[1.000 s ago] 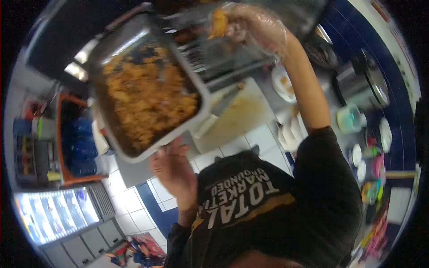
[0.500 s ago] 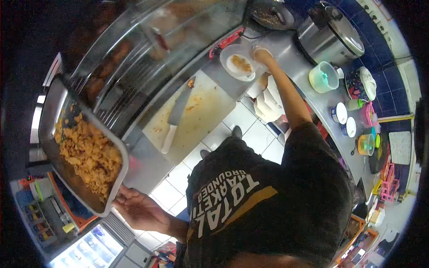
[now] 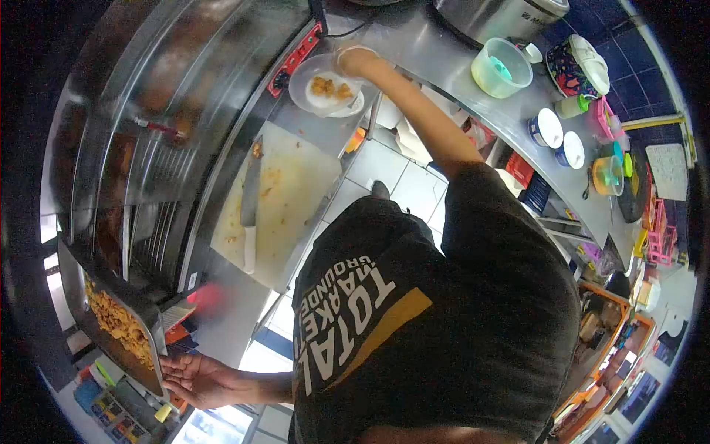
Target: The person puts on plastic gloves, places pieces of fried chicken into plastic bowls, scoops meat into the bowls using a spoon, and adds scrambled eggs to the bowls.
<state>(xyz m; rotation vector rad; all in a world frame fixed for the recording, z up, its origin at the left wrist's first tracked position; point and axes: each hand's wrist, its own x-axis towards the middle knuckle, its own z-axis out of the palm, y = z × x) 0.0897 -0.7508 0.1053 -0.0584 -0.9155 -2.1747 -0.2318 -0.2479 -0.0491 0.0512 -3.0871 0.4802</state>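
Note:
In the head view, my left hand (image 3: 194,379) grips the near edge of a metal tray (image 3: 157,333), which tilts at the lower left. Golden-brown crumbly food (image 3: 118,325) lies in the tray. My right arm reaches far forward, and my right hand (image 3: 358,62) is beside a translucent plastic bowl (image 3: 299,80); its fingers are hidden. Some of the same brown food (image 3: 330,89) sits on white in that bowl. Between the two hands, a knife (image 3: 251,189) lies on a stained white cutting board (image 3: 288,200).
A glass display case (image 3: 111,111) borders the counter on the left. On the right counter (image 3: 444,81) stand a steel cooker (image 3: 488,18), a clear tub (image 3: 503,68), white-lidded containers (image 3: 546,128) and a patterned pot (image 3: 573,68). White floor tiles (image 3: 403,174) show below.
My view has swung, so the bowl, board and counter sit further left. The tray has moved down and left with my left hand, and now shows more edge-on. My right hand stays by the bowl.

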